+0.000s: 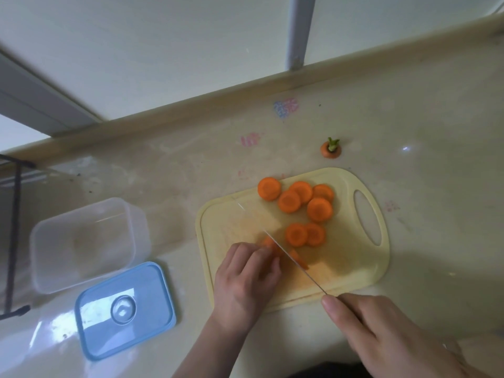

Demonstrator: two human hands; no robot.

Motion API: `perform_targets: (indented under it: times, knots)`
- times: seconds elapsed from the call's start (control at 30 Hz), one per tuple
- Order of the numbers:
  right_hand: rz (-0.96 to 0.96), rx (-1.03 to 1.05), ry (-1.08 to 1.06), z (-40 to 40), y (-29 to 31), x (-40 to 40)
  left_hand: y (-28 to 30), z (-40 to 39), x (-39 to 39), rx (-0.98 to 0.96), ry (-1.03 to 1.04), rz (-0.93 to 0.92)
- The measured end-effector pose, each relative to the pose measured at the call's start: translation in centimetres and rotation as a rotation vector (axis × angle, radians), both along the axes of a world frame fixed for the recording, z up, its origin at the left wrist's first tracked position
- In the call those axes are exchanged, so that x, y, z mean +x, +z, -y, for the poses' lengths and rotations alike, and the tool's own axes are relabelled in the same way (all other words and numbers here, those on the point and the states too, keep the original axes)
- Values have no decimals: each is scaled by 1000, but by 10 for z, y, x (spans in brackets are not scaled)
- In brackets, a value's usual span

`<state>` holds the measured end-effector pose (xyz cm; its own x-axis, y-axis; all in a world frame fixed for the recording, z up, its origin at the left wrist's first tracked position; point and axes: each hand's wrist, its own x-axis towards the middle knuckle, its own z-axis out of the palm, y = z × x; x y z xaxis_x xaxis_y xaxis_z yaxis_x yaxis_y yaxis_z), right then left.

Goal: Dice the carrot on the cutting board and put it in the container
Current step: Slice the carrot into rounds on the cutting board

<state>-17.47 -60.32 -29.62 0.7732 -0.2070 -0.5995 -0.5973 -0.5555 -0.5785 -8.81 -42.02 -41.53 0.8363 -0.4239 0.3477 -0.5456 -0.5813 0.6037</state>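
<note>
Left hand (245,279): fingers curled down, tips pressed on a carrot piece (268,242) at the near middle of the cutting board (226,227); the piece is largely hidden by the fingertips.

Knife (289,259): thin blade laid diagonally from the far left of the board to the near right, set across the held piece, with a cut slice just right of the blade.

Right hand (381,331): fingers wrapped around the knife handle, forefinger extended toward the blade; the handle itself is covered by the hand.

Carrot rounds (297,200): seven thick discs are seen on the far and middle part of the board, some overlapping, one lying at the far edge.

Container (84,241): clear plastic, open, nothing seen inside; placed on the counter (436,186) well left of the board.

Lid (125,309): blue, laid flat just near of the container, touching or almost touching it.

Carrot top (330,150): stub with green stalk, set on the counter beyond the board.

Dark wire rack (13,227): partly seen at the far-left edge.
</note>
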Motion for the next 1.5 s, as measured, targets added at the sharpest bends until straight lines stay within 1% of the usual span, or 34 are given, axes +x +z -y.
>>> perform_targets:
  times: [0.07, 0.13, 0.2, 0.27, 0.37, 0.43, 0.5, 0.8, 1.17, 1.37, 1.5]
  knots:
    - [-68, -23, 23, 0, 5, -1, -1, 0, 0, -6, 0, -9]
    - [-117, 2, 33, 0, 5, -1, -1, 0, 0, -8, -1, -9]
    - [-132, 41, 36, -2, 2, -1, -1, 0, 0, -11, -5, -10]
    - [-138, 30, 40, -3, -3, -2, 0, -1, 0, -17, -9, -15]
    - [-71, 11, 15, -6, -10, -2, -1, -1, 1, -24, -19, -18]
    - [-16, 99, 44, -10, -15, 2, -1, -1, 2, -29, -8, -20]
    - [6, 125, 71, -9, -23, 4, -1, -1, 3, -35, -8, -14]
    - [2, 91, 110, -5, -19, 16, -5, -3, 4, -68, -18, -17]
    - [-6, 98, 163, -14, -28, 43, -9, -4, 7, -58, 34, -44]
    - [46, 121, 197, -20, -49, 60, -8, -2, 4, -66, 90, -24]
    - [85, 88, 226, -26, -58, 73, -6, -2, 3, -58, 99, -41]
